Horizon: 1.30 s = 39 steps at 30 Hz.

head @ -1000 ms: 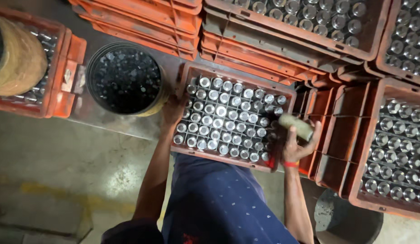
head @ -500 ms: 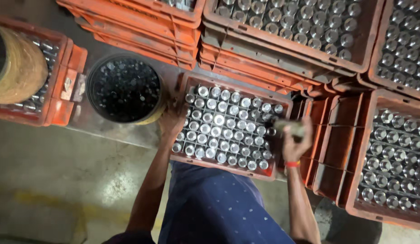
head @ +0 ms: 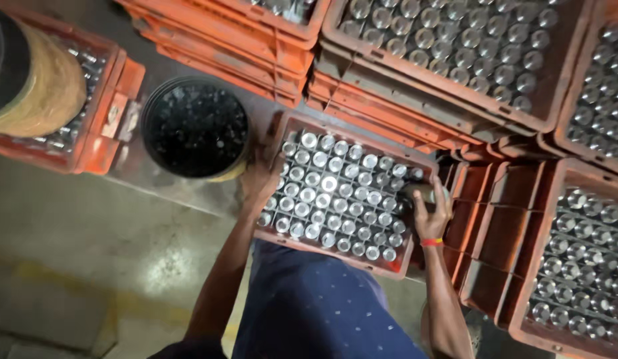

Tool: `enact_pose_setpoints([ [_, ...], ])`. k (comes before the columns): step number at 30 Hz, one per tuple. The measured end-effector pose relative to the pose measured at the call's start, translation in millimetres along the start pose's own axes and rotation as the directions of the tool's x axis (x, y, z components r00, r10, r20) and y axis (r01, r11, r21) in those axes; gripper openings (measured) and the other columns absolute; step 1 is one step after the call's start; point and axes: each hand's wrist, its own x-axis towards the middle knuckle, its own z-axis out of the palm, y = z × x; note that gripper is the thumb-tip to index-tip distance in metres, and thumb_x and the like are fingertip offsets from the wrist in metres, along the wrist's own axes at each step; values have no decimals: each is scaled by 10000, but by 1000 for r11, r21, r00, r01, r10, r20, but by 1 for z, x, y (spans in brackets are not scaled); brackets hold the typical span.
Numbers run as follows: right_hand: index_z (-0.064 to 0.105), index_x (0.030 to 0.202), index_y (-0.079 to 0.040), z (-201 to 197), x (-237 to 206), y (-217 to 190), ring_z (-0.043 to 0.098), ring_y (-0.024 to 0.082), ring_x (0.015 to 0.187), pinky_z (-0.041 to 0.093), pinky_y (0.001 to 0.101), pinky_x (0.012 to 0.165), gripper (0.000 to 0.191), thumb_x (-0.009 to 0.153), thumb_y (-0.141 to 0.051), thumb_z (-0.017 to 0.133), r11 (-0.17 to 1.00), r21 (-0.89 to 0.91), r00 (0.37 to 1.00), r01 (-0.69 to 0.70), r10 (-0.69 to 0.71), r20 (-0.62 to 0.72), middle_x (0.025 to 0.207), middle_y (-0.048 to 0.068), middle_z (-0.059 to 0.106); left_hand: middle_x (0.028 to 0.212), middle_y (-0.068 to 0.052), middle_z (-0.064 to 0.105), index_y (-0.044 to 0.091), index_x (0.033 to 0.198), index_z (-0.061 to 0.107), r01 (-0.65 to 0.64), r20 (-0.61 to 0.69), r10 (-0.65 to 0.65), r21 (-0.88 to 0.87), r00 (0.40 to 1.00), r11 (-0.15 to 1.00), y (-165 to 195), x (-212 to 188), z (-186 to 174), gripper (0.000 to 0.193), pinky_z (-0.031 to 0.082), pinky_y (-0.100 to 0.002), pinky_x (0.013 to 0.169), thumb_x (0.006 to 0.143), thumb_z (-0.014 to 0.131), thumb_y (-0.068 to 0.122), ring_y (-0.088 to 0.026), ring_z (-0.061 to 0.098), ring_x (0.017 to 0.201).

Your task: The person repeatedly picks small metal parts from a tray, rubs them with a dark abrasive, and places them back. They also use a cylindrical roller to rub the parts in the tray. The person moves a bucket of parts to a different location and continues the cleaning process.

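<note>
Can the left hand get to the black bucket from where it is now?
Probably yes. The left hand rests on the left wall of the orange crate of metal caps, and the black bucket stands just beyond it, open-topped, with nothing between them.

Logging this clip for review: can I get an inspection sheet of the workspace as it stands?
Surface: grey concrete floor, glossy patches.
Job's things: orange crate packed with shiny metal cylinders.
Clutter: black bucket of dark small parts; empty orange crates; more filled crates.
Grippers: left hand on the crate's left edge; right hand at its right edge, grip unclear.
Cables: nothing seen.
Surroundings: tan roll on the far-left crate.
</note>
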Motion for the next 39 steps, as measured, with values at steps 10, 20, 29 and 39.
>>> enact_pose_setpoints([
  [10, 603, 1461, 23, 28, 37, -1, 576, 341, 1400, 394, 476, 1219, 541, 966, -53, 809, 998, 27, 999, -52, 52, 8, 1488, 201, 615, 1154, -265, 689, 94, 1312, 600, -71, -80, 71, 0, 994, 997, -4, 1, 4, 552, 517, -588, 843, 968, 591, 525, -507, 660, 974],
  [20, 513, 1486, -12, 18, 29, -2, 579, 350, 1351, 468, 478, 1148, 563, 1006, -146, 775, 987, 153, 983, -48, 74, -168, 1476, 226, 565, 1193, -309, 674, 55, 1276, 647, -217, -20, 217, -4, 976, 976, -1, -2, -2, 503, 449, -601, 918, 1033, 523, 479, -525, 618, 1068],
  [29, 617, 1347, -31, 61, 40, -30, 682, 284, 1205, 571, 435, 1057, 424, 995, -211, 769, 992, 123, 999, 41, -38, -25, 1288, 191, 699, 1189, -379, 637, -33, 1325, 595, -127, -29, 126, -34, 992, 991, -2, -3, 2, 671, 441, -591, 948, 987, 577, 546, -565, 588, 1094],
  [39, 625, 1307, -66, 68, 16, -40, 694, 249, 1055, 590, 401, 909, 388, 1001, -247, 779, 972, 235, 994, 22, 4, -109, 1179, 111, 705, 1231, -314, 663, 49, 1333, 606, -82, 186, 66, 77, 980, 994, 0, -6, 4, 675, 515, -572, 915, 1007, 465, 623, -513, 647, 1073],
])
